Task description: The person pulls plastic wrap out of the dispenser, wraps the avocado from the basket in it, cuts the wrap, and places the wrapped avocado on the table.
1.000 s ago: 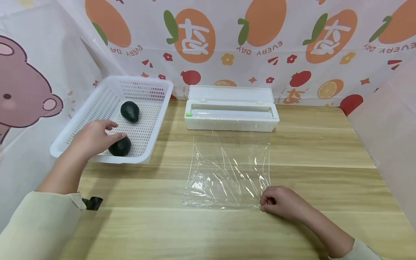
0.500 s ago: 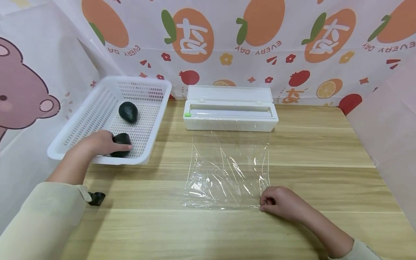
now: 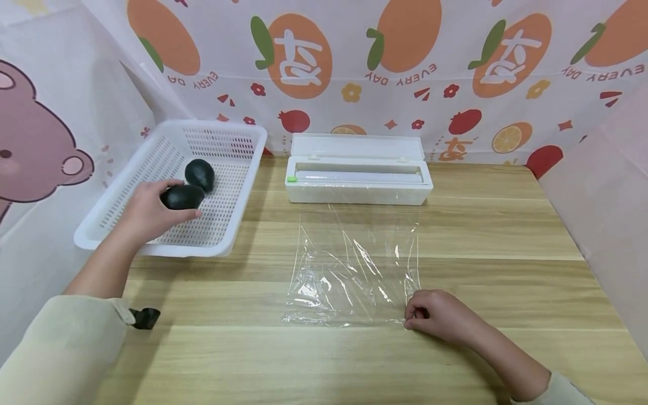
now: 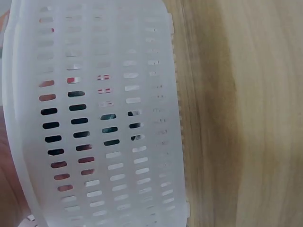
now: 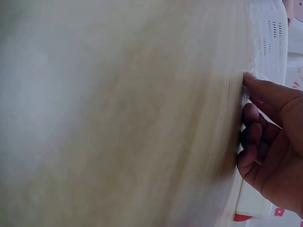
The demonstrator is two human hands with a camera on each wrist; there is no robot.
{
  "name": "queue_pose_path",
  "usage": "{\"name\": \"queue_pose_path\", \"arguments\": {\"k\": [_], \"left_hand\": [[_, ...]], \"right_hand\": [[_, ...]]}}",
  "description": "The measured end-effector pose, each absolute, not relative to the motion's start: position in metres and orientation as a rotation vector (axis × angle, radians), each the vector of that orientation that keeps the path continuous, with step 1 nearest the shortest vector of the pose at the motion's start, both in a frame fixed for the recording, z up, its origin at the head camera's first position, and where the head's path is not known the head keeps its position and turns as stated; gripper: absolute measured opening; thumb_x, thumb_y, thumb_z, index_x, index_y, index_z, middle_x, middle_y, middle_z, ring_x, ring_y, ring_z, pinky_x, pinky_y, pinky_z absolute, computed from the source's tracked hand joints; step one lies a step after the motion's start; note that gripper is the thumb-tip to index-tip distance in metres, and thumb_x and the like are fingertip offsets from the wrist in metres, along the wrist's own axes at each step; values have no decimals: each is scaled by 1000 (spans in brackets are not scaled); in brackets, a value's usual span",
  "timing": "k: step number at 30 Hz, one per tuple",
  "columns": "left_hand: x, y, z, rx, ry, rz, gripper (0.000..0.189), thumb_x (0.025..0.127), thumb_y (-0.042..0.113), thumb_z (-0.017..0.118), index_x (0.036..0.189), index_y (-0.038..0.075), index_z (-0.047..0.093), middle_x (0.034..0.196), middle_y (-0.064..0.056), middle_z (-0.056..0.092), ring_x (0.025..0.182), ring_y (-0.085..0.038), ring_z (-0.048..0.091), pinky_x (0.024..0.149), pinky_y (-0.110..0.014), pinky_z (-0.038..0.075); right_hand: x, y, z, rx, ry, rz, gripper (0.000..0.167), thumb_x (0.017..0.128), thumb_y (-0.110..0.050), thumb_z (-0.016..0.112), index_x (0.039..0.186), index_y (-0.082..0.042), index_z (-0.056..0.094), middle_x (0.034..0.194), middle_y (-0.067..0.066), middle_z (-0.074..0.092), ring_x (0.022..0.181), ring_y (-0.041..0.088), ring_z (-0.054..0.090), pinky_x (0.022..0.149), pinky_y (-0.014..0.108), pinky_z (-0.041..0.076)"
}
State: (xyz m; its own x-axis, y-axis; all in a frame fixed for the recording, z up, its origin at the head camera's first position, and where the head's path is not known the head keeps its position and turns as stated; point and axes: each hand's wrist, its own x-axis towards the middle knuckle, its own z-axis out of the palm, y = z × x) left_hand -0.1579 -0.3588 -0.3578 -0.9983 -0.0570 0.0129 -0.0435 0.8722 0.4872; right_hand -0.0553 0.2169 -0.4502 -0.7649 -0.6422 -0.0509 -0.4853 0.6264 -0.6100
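Note:
My left hand (image 3: 144, 211) grips a dark green avocado (image 3: 181, 197) over the white slotted basket (image 3: 247, 194), thumb on its near side and fingers on its far side. Another avocado (image 3: 200, 174) lies in the basket just behind, overlapped by the held one in the head view. In the left wrist view the basket's side wall (image 4: 104, 179) hides most of the hand, and dark green shows through its slots. My right hand (image 3: 442, 316) pinches the near right corner of a sheet of clear plastic wrap (image 3: 354, 275), its other fingers curled, low at the tabletop.
Behind the sheet stands a white wrap dispenser (image 3: 359, 194) with its lid up, a roll inside and a green slider (image 3: 291, 179) at its left end. Printed curtains (image 3: 349, 62) enclose the wooden table (image 3: 324, 365). A small black object (image 3: 145, 318) sticks out by the left sleeve.
My left hand has reached down to the nearer avocado, taken hold of it and lifted it away from the basket's front, towards the other avocado. The right hand and plastic wrap have stayed put.

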Motion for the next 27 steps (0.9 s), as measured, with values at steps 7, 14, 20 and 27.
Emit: {"name": "queue_pose_path", "arguments": {"k": [7,14,20,27], "left_hand": [[-152,-352,-354,112,-2821,-913,95,75,46,83,153,17,36,150,-23,39,128,-47,42,98,-64,37],[-144,-342,-353,-71,-2676,-803,86,66,36,92,141,16,54,140,-19,54,127,-39,47,98,-61,40],[-146,-330,-355,-449,-2428,-586,88,64,63,83,126,5,65,130,-22,62,127,-37,54,119,-43,29],[-144,-305,-355,-692,-2245,-517,93,74,77,64,124,-1,66,123,-19,67,121,-34,60,118,-41,31]], "right_hand": [[-56,217,-449,-912,2591,-861,19,81,-22,80,77,-30,64,66,-22,46,62,-6,43,58,17,42],[-55,217,-450,-891,2581,-863,19,82,-22,80,77,-30,64,66,-21,46,62,-6,43,58,17,42],[-55,218,-450,-886,2579,-870,19,82,-23,80,76,-30,63,66,-21,47,62,-6,44,58,17,42],[-55,217,-451,-905,2595,-863,19,81,-22,80,76,-30,63,66,-21,46,62,-6,44,59,17,42]]}}
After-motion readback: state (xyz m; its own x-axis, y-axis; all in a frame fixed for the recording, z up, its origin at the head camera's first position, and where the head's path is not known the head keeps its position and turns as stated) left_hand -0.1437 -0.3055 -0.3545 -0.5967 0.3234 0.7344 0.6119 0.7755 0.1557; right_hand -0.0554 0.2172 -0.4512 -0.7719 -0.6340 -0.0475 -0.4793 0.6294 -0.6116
